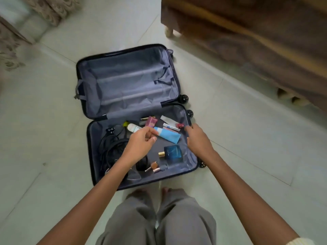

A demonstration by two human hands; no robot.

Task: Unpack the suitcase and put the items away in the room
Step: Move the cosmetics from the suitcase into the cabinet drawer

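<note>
A dark blue suitcase (83,103) lies open flat on the floor; its far half holds nothing but lining. In the near half lie a blue tube (168,136), a white bottle (133,128), a blue perfume bottle (173,153), a maroon box (151,121), small tubes (170,126), nail polish bottles (154,166) and black cables (111,149). My left hand (141,144) hovers over the middle of the near half, fingers loosely curled, holding nothing. My right hand (197,140) reaches down near the right rim by the small tubes, fingers relaxed.
A wooden bed frame (247,41) stands at the right, close to the suitcase's wheels (184,99). A patterned curtain (51,9) hangs at the top left. My knees in grey trousers (157,220) are just in front of the suitcase on the pale tiled floor.
</note>
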